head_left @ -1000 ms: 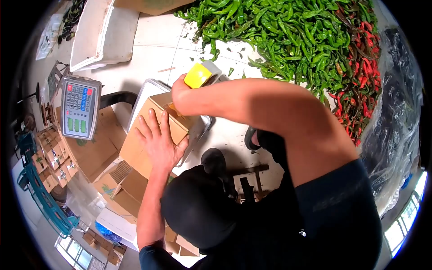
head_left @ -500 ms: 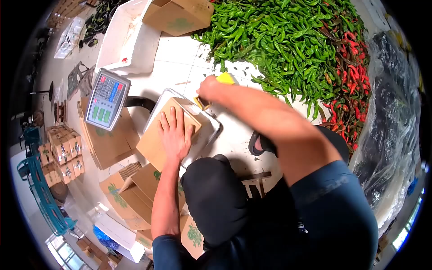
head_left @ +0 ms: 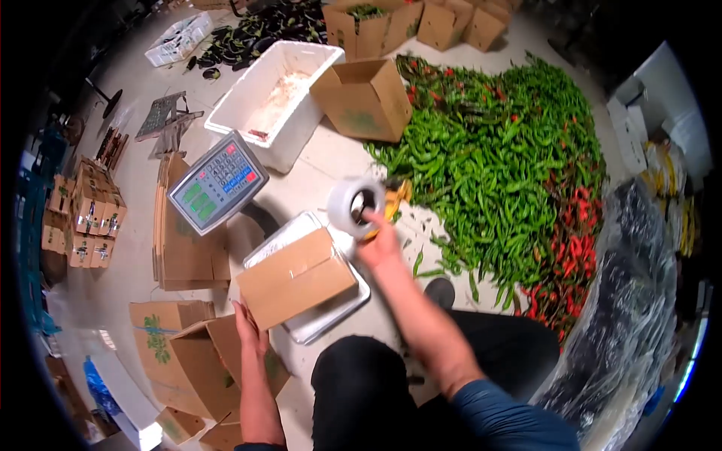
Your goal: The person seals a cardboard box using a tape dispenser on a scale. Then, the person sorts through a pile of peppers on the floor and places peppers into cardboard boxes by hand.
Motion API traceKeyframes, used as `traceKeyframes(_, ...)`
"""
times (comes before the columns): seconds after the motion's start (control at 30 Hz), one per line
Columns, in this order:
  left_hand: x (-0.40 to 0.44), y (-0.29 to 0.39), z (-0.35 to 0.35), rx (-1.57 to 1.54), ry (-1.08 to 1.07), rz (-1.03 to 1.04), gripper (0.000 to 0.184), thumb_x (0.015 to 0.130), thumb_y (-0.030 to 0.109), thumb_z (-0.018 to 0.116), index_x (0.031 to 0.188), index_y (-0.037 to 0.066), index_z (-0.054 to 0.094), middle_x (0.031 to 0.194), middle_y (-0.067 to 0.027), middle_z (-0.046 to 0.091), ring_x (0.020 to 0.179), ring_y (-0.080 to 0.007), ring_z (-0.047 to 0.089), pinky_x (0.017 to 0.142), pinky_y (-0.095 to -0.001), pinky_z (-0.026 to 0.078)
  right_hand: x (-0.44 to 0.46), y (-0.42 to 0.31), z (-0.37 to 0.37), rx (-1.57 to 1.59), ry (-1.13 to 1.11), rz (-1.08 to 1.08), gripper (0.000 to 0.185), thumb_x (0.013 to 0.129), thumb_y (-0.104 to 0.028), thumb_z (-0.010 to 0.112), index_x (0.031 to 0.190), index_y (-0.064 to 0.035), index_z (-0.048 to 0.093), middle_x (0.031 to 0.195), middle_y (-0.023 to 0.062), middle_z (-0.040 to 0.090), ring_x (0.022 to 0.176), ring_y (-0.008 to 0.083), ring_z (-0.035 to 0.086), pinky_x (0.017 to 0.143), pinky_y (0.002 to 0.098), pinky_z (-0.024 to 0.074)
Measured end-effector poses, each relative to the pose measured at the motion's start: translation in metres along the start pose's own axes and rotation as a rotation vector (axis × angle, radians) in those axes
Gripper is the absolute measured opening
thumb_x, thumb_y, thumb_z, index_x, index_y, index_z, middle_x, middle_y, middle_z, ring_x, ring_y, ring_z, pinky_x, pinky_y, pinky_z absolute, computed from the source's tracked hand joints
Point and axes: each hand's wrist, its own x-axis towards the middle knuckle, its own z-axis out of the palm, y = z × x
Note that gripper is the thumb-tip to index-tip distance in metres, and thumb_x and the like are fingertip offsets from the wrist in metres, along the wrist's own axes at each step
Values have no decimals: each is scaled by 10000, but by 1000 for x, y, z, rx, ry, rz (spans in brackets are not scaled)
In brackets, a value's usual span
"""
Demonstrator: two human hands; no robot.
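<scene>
A closed cardboard box point(head_left: 297, 279) with a strip of clear tape along its top sits on the metal platform of a scale point(head_left: 352, 307). My left hand point(head_left: 252, 331) grips the box at its near left corner, some fingers hidden by the side. In my right hand point(head_left: 380, 244) is a tape dispenser point(head_left: 398, 197) with yellow parts and a big roll of clear tape point(head_left: 348, 204), held just above the far right of the box. The scale's grey keypad display point(head_left: 218, 183) stands to the left.
A white foam bin point(head_left: 274, 94) and an open carton point(head_left: 362, 101) stand beyond the scale. Green peppers point(head_left: 496, 165) and red peppers point(head_left: 575, 240) cover the floor at right. Flattened cartons point(head_left: 192, 248) and an open box point(head_left: 188, 353) lie left. Clear plastic sheeting point(head_left: 617, 301) lies far right.
My left hand has moved from flat on the box top to its near left corner. The box has turned on the scale. My right hand has brought the dispenser nearer, its tape roll now visible.
</scene>
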Motion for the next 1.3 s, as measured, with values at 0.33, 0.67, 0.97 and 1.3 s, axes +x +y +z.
traceKeyframes(0.33, 100, -74, -63, 24, 215, -1, 389, 1025, 334, 526, 1267, 39, 603, 1132, -113, 685, 916, -252, 700, 753, -384, 592, 56, 69, -131, 15, 119, 211, 587, 845, -237, 641, 1323, 60, 476, 1316, 218, 544, 1235, 375, 545, 1129, 479, 443)
traceKeyframes(0.67, 112, -73, -56, 228, 182, 86, 502, 1040, 451, 478, 1324, 51, 586, 1223, -96, 674, 1053, -255, 682, 849, -387, 578, -49, 19, -82, -290, -27, 136, 594, 854, -217, 580, 1407, -32, 468, 1361, 165, 559, 1261, 335, 545, 1110, 532, 404)
traceKeyframes(0.97, -2, 89, 26, 425, 186, 411, 608, 1085, 469, 376, 1511, 37, 411, 1527, -144, 442, 1349, -263, 479, 1132, -384, 391, -28, 33, -60, -459, -283, 334, 450, 892, -165, 607, 1310, -6, 550, 1192, 102, 660, 1084, 232, 640, 974, 406, 520)
traceKeyframes(1.3, -41, 99, 136, 1434, 201, 597, 626, 939, 379, 648, 1471, 114, 451, 1552, -247, 326, 1334, -439, 475, 1058, -481, 449, -8, -12, -156, -477, -41, 116, 315, 755, 3, 594, 1060, 39, 660, 936, 128, 706, 885, 253, 695, 838, 372, 576)
